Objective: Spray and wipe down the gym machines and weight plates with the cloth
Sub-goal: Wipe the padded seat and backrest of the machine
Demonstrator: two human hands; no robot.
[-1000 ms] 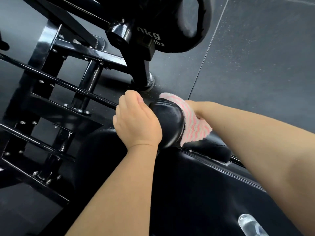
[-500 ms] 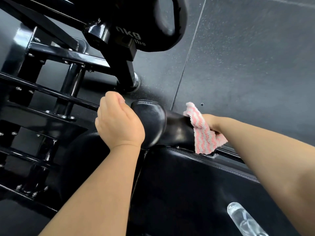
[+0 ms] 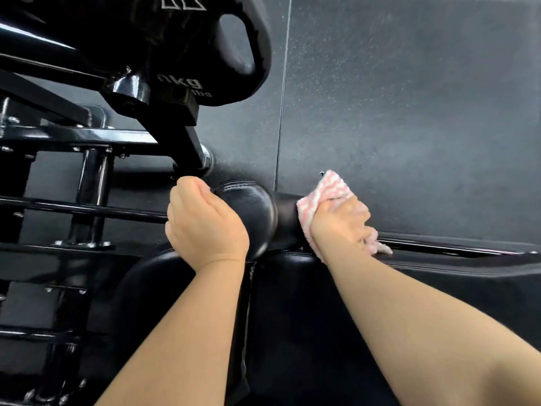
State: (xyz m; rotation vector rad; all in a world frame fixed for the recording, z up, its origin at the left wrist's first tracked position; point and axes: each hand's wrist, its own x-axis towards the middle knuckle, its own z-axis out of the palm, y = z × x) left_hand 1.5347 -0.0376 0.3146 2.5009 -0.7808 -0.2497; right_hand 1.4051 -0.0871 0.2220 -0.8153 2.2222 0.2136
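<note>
Here the right grip [image 3: 339, 224] clutches a crumpled pink-and-white striped cloth [image 3: 322, 194]; left grip [image 3: 205, 227] cups the roller pad [image 3: 251, 212].

Even, fairly dim indoor light falls from above. White glare streaks the glossy black machine frame [image 3: 87, 177] and the weight plate [image 3: 187, 48]. The right hand [image 3: 339, 221] is smeared by motion blur; the left hand [image 3: 205, 224] is sharp. Straight bars bow toward the edges from the wide lens. Black padding loses detail in shadow.
</note>
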